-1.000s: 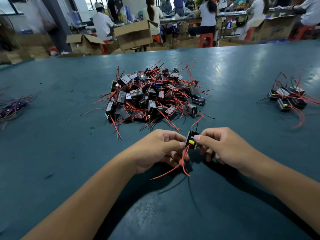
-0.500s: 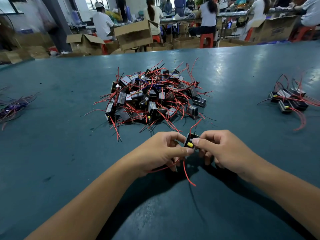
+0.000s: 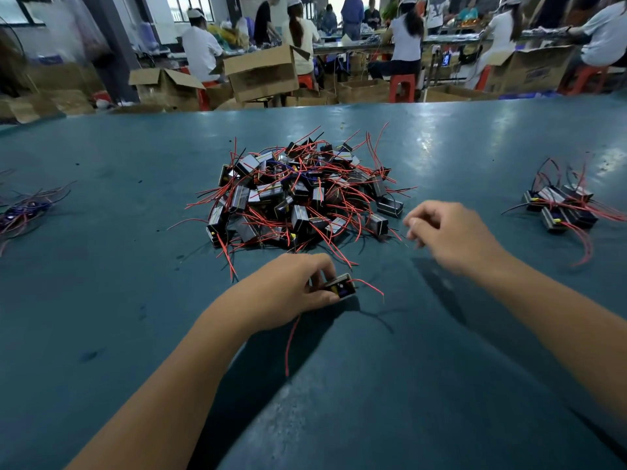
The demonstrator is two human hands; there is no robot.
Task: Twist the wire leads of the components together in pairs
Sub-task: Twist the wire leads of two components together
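Near table (image 3: pixel 101 300) edge, my left hand (image 3: pixel 285 293) grips a component (image 3: pixel 341 289), right hand (image 3: pixel 448 232) loosely curled, empty; body looks light, rigid; I judge limp leads (image 3: pixel 288 347) best pinched near tips.

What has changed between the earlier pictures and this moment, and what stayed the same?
The right hand let go of the small black component with a yellow tab and moved up and right, toward the big pile of black components with red wires. The left hand alone now grips the component, lower by the blue-green table. The pile and the small group at the right stayed put.
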